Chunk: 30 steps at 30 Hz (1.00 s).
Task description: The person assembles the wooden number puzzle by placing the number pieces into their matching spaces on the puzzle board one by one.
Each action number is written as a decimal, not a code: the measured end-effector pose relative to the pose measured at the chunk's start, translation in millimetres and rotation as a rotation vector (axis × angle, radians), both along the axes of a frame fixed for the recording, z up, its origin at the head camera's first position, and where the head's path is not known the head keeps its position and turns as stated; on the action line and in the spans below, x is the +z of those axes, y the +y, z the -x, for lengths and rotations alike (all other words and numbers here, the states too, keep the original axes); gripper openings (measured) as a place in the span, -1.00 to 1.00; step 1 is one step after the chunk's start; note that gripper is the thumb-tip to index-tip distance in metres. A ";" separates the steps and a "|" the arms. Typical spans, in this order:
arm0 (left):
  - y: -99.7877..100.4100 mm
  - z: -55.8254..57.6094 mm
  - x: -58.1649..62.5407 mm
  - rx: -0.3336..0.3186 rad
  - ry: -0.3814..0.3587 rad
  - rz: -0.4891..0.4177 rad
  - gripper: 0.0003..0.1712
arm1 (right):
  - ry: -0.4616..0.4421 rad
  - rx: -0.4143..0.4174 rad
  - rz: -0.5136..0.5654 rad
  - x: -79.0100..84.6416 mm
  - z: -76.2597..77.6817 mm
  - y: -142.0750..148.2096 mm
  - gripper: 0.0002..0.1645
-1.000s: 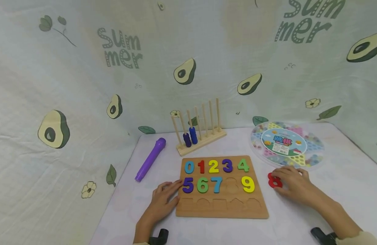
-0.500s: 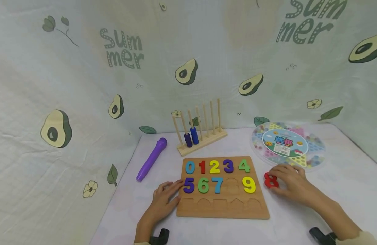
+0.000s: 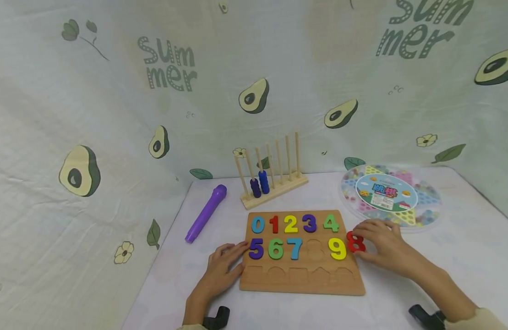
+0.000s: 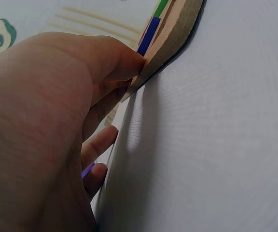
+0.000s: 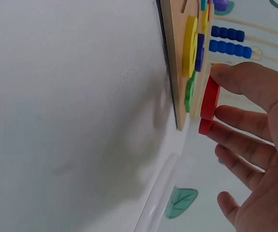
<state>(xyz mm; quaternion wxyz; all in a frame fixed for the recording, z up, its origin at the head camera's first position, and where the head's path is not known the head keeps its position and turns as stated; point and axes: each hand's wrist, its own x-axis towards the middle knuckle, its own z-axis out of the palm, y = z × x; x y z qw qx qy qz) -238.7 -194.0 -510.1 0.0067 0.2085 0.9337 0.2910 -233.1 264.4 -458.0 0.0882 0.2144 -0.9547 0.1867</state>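
My right hand (image 3: pixel 386 248) pinches a red wooden number 8 (image 5: pixel 210 99) between thumb and fingers. In the head view the 8 is at the right edge of the wooden number board (image 3: pixel 303 286), beside the yellow 9 (image 3: pixel 337 249); in the right wrist view it is raised off the table. Colourful numbers fill two rows of the board, with a bare recess (image 3: pixel 315 250) between the blue 7 (image 3: pixel 294 248) and the 9. My left hand (image 3: pixel 223 266) rests at the board's left edge near the purple 5 (image 3: pixel 256 249), thumb and forefinger touching it, other fingers loosely extended.
A purple stick with a rounded end (image 3: pixel 205 214) lies on the left. Behind the board stands a wooden peg rack (image 3: pixel 278 186) with blue beads on two pegs. A round, clear-covered game box (image 3: pixel 387 192) lies at the back right, by the patterned cloth backdrop.
My right hand has brought the red 8 leftward, from the table beside the board to the board's right edge. The left hand has kept its place at the board. The head view has shifted slightly.
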 end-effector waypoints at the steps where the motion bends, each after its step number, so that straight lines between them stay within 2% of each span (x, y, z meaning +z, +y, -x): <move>1: 0.0 0.0 0.6 -0.001 -0.001 -0.001 -0.42 | -0.003 0.005 0.001 0.6 -0.1 -1.2 -0.47; 18: 0.1 0.1 -0.9 -0.011 0.027 0.017 -0.42 | -0.012 0.067 0.036 4.1 -1.4 -21.9 -0.48; 30: -0.1 -1.0 -0.7 0.000 0.020 0.016 -0.42 | -0.015 0.088 0.030 3.7 -0.2 -36.6 -0.50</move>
